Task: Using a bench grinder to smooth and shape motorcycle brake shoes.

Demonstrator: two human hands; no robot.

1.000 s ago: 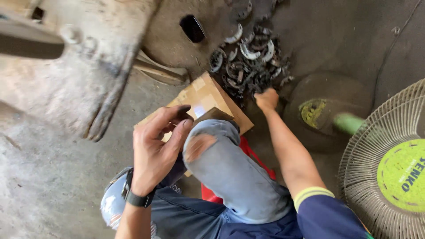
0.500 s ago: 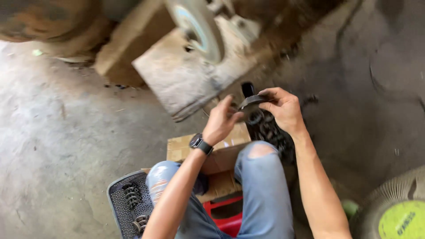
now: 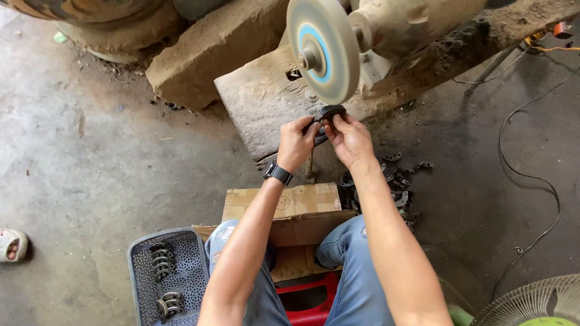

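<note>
Two hands meet at the centre of the frame, just below the lower edge of a round polishing wheel [image 3: 320,49]. The left hand [image 3: 297,143] and the right hand [image 3: 347,140] both grip one small dark metal part [image 3: 329,113]. The fingers of each hand are curled closed around the part, with the fingertips pinching it from either side. The part sits just beneath the wheel rim; whether it touches the wheel cannot be told. A dark watch [image 3: 277,173] sits on the left wrist.

The wheel is pale grey with a blue ring around its hub. It is mounted on a dusty motor [image 3: 411,21] at the top of the frame. The motor rests on a worn, dirty bench [image 3: 266,102] that runs from the centre to the upper right.

Below the hands, at lower centre, a cardboard box [image 3: 302,208] stands between the knees, which are in blue jeans [image 3: 356,271]. A red stool [image 3: 305,302] shows beneath the box. At lower left, a grey perforated basket [image 3: 142,284] holds several similar metal parts. Right of the box, a loose pile of dark parts [image 3: 396,187] lies on the concrete floor [image 3: 90,151]. A black cable [image 3: 531,175] curves along the right side. A fan guard [image 3: 538,305] fills the lower right corner. A sandalled foot [image 3: 12,244] of another person appears at the left edge.
</note>
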